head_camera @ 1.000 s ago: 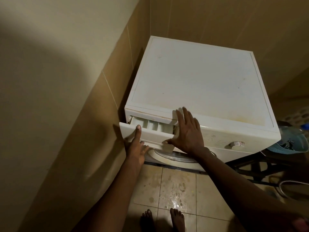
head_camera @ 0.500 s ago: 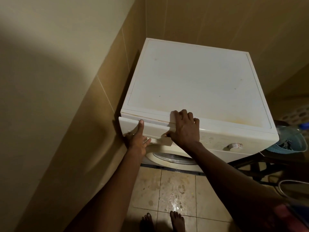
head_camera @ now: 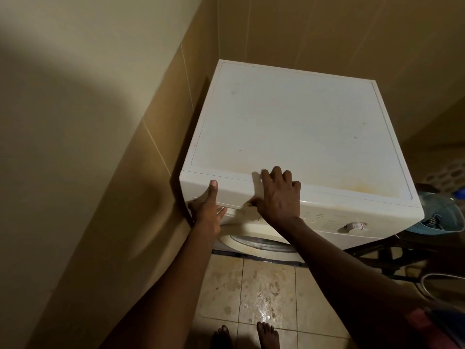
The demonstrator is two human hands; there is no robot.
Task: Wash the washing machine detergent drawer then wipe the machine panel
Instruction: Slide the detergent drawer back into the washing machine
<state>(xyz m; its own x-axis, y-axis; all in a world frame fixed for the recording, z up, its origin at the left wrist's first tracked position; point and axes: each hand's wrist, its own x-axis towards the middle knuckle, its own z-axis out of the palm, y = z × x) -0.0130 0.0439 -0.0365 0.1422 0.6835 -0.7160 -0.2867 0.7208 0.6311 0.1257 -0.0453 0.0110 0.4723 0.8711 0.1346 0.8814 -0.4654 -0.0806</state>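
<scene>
At the machine's upper left front corner, the left hand's (head_camera: 206, 210) fingers (head_camera: 213, 188) are spread: one points straight up, flat against the detergent drawer (head_camera: 235, 191), the others reach beneath its lower edge. The right hand (head_camera: 279, 197) lies just beside it, its fingers (head_camera: 276, 173) bent and close together over the front rim of the washing machine (head_camera: 289, 117), thumb touching the drawer's lower right corner. The drawer sits flush with the machine panel (head_camera: 327, 216), left of a dial (head_camera: 354, 225). Below are the round door (head_camera: 259, 244), a wet tiled floor (head_camera: 264, 295) and bare feet (head_camera: 268, 335).
</scene>
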